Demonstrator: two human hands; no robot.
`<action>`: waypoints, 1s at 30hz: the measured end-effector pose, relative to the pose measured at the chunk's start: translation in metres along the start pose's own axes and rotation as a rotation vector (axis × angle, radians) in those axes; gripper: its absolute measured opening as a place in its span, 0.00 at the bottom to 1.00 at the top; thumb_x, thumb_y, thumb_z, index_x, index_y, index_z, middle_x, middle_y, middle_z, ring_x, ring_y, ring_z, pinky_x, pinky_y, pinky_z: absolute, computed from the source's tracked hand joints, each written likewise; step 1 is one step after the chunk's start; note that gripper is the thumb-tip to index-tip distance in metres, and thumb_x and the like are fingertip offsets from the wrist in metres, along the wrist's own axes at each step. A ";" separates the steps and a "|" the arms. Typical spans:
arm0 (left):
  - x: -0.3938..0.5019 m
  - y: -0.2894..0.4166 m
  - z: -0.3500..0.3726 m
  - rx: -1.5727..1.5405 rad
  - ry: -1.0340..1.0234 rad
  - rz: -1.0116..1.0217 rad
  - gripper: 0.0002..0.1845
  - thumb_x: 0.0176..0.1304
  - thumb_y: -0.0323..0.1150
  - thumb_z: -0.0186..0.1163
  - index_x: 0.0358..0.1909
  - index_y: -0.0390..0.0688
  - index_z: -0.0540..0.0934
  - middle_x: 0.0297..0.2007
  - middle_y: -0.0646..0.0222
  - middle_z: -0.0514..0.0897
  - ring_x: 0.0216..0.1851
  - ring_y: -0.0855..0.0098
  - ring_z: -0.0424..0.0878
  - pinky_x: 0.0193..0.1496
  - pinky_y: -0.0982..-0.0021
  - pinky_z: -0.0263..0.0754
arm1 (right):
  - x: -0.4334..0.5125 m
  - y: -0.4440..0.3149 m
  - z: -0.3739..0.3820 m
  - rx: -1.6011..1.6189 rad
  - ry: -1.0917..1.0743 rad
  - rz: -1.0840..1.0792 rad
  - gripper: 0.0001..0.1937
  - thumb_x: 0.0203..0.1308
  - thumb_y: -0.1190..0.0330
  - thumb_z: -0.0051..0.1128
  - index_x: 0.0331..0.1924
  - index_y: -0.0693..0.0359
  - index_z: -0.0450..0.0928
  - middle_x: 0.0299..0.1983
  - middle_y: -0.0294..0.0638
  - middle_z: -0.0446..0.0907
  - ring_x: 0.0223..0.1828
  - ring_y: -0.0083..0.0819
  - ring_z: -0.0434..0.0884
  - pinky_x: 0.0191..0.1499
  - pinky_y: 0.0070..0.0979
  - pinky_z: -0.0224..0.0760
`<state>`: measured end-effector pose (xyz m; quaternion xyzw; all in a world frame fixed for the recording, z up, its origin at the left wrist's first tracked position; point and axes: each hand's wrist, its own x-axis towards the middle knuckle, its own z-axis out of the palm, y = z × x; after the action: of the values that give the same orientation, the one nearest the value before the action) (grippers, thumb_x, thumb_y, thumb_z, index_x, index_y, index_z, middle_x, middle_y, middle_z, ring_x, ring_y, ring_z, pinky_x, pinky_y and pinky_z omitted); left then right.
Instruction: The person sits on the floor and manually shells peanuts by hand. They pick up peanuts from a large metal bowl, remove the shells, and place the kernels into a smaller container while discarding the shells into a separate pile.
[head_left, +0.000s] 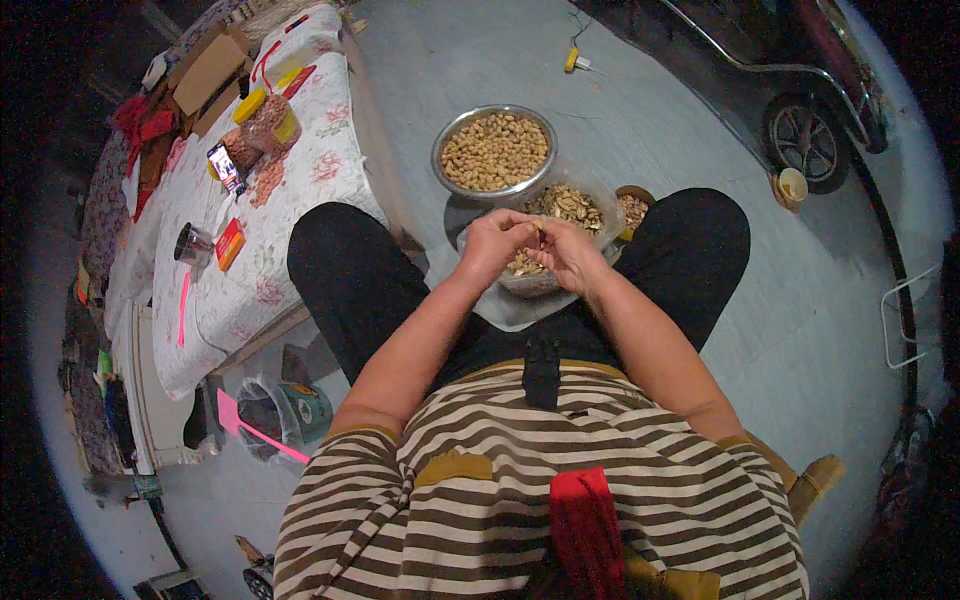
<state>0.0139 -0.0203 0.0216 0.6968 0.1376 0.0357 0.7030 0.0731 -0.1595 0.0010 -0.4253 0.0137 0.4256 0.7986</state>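
Observation:
My left hand (495, 241) and my right hand (571, 253) meet between my knees, fingertips pinched together on a small peanut (538, 224), partly hidden by the fingers. Below them sits a clear plastic container (611, 196) with cracked peanut shells (574, 208) in it; more shell pieces (523, 264) show under my hands. Just beyond stands a round metal bowl (553, 154) full of unshelled peanuts (495, 152). To the right of the container, a smaller round container (630, 190) holds shelled reddish peanut kernels (632, 210), partly covered by my right knee.
On the left, a bed or table with a floral cover (262, 292) bears a yellow-lidded jar of kernels (271, 124), a phone (226, 169) and a red-orange box (230, 244). A lined bin (304, 412) and a pink fly swatter (266, 439) are below. A wheeled vehicle (806, 142) stands right.

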 end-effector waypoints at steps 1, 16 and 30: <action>0.001 0.000 -0.003 -0.030 0.001 -0.059 0.09 0.63 0.34 0.62 0.41 0.40 0.81 0.27 0.71 0.83 0.23 0.80 0.76 0.21 0.79 0.63 | 0.001 0.000 -0.001 -0.006 0.014 0.001 0.14 0.73 0.64 0.43 0.50 0.65 0.76 0.39 0.38 0.80 0.37 0.25 0.78 0.42 0.24 0.76; 0.014 -0.011 -0.033 -0.995 -0.196 -0.505 0.27 0.73 0.44 0.46 0.59 0.28 0.69 0.54 0.47 0.78 0.55 0.53 0.78 0.61 0.52 0.73 | -0.011 -0.017 -0.004 -0.279 0.099 -0.138 0.14 0.68 0.61 0.49 0.44 0.63 0.79 0.25 0.33 0.77 0.23 0.22 0.74 0.30 0.20 0.71; 0.015 -0.022 -0.038 -1.126 -0.608 -0.555 0.32 0.73 0.52 0.41 0.56 0.29 0.71 0.54 0.45 0.77 0.56 0.48 0.77 0.63 0.42 0.68 | -0.033 -0.023 0.017 -1.568 0.099 -0.590 0.17 0.57 0.64 0.63 0.52 0.40 0.83 0.40 0.42 0.85 0.35 0.36 0.85 0.40 0.30 0.77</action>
<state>0.0159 0.0194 -0.0015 0.1445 0.0684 -0.2761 0.9477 0.0621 -0.1766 0.0396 -0.8617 -0.3629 0.0663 0.3484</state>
